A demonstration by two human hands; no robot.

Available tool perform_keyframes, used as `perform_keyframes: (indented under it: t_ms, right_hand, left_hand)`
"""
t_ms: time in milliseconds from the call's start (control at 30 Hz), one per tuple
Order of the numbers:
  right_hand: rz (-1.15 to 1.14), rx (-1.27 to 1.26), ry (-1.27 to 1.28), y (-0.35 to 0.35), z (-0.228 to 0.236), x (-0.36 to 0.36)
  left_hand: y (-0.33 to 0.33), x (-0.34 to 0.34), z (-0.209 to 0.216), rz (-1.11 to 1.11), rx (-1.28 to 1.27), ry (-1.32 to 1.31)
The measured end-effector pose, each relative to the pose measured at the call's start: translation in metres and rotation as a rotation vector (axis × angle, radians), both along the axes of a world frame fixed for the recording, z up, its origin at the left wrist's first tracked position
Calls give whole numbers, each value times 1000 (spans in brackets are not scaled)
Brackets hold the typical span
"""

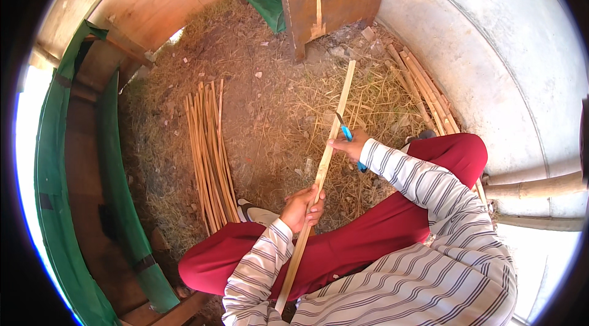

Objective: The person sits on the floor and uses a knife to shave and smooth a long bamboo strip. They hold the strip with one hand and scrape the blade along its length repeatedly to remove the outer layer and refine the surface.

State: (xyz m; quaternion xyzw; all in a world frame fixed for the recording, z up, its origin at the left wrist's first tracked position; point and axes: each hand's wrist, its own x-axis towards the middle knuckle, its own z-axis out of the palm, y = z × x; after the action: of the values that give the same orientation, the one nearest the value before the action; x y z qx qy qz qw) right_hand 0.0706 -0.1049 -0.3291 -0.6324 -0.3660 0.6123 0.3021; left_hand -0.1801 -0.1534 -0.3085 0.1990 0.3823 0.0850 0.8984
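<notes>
1. Ground (270,99) of bare earth strewn with dry straw fills the middle of the view, hemmed in by wooden boards on the person's left and a pale curved wall on the right.
2. Legs in red trousers (368,234) are folded cross-legged on that ground, which puts the work low and close to the body.
3. Split bamboo strips lie in two heaps: one bundle (208,154) well to the left, another (426,89) along the wall on the right, each within arm's reach of the seated person.
4. One long bamboo strip (334,126) runs slantwise from the lap up and away over the straw, seemingly held so that its length lies open to the blade.
5. Left hand (304,206) is closed around the strip low down, forearm in a striped sleeve coming up from the lower edge, steadying it.
6. Right hand (350,143) grips a blue-handled knife (345,129) higher up, wrist bent inward, the blade resting against the strip's edge.
</notes>
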Motion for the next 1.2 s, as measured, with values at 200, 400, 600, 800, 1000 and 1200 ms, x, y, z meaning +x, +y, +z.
perform_keyframes:
  t_ms: [200,400,600,800,1000,1200]
  right_hand:
    - [-71,-68,152,-1,-4,5]
    - [-66,-75,-6,3,-11,8]
    - [-132,-89,27,4,-16,11]
    - [-108,-90,-24,6,-21,14]
    - [-106,-68,-39,3,-20,16]
    - [-93,-53,-75,2,-9,10]
  left_hand:
    - [3,1,-7,-20,-32,-51]
    - [3,0,-27,17,288,469]
    - [13,-21,-51,160,1302,1023]
    - [23,-4,-14,143,682,962]
    - [19,4,8,-88,1219,1236]
    - [-6,8,3,-57,1105,708]
